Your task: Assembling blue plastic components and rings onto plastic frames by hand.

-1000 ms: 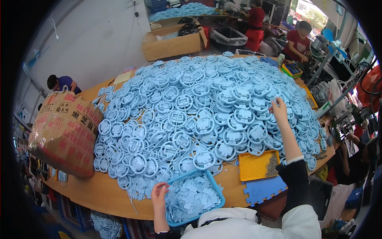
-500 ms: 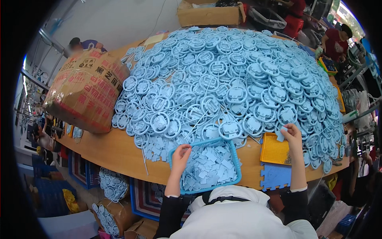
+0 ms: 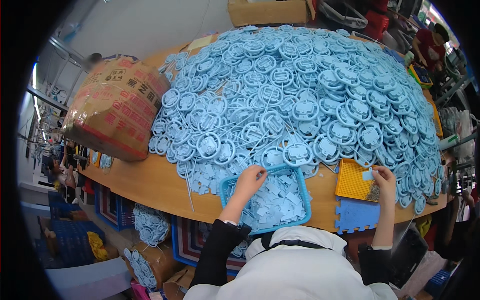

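The small flat piece [image 3: 368, 174], judged light, stiff and perhaps slippery, seemed best taken by its edges, since thin plastic might snap. Pale blue and roughly rectangular, it was pinched between the thumb and fingers of the right hand [image 3: 385, 182], over the yellow tray [image 3: 348, 175]. The left hand [image 3: 251, 180] was curled at the blue basket [image 3: 306, 197]; whether it gripped anything could not be told.

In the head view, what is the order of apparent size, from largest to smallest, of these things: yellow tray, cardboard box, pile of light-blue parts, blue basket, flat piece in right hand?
Pile of light-blue parts
Cardboard box
Blue basket
Yellow tray
Flat piece
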{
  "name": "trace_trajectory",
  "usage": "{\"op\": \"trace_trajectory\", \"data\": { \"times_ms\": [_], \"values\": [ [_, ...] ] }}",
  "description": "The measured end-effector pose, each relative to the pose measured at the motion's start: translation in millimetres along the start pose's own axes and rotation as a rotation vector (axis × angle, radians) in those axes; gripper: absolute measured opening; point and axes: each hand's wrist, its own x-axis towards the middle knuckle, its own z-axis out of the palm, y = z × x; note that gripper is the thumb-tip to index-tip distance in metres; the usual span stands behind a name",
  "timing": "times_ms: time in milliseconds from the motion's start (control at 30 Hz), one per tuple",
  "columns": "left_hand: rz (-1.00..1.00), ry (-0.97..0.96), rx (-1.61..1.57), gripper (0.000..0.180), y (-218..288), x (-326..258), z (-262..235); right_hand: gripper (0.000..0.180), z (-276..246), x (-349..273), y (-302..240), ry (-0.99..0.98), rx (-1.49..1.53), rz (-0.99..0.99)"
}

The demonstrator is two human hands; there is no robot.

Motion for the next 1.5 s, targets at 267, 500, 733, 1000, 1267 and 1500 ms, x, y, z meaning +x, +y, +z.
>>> {"op": "trace_trajectory", "data": {
  "times_ms": [267, 500, 733, 1000, 1267, 1500],
  "values": [
    [0.113, 0.571, 0.366, 0.031, -41.3, 85.4, -18.6, 0.009, -0.9, -2.9, 1.0, 0.008, 0.106, -0.017],
    [0.097, 0.465, 0.342, 0.051, -25.4, 151.6, -5.2, 0.011, -16.3, -10.3, 1.5, 0.097, 0.123, 0.023],
    [-0.16, 0.333, 0.116, 0.063, -31.7, 188.0, -3.1, 0.024, -33.9, -23.5, 4.0, 0.181, 0.127, 0.019],
    [-0.243, 0.212, -0.451, 0.031, -23.7, 146.0, -23.1, 0.022, 5.2, -23.6, -19.4, -0.101, 0.23, -0.013],
    [-0.084, 0.058, -0.996, 0.047, 60.5, 53.6, -45.9, 0.021, 125.9, -9.4, -68.1, -0.437, 0.235, -0.272],
    [0.034, 0.073, -0.898, 0.057, 102.9, 3.7, -49.1, 0.017, 178.7, -29.6, -122.4, -0.548, -0.087, -0.6]
  ]
}}
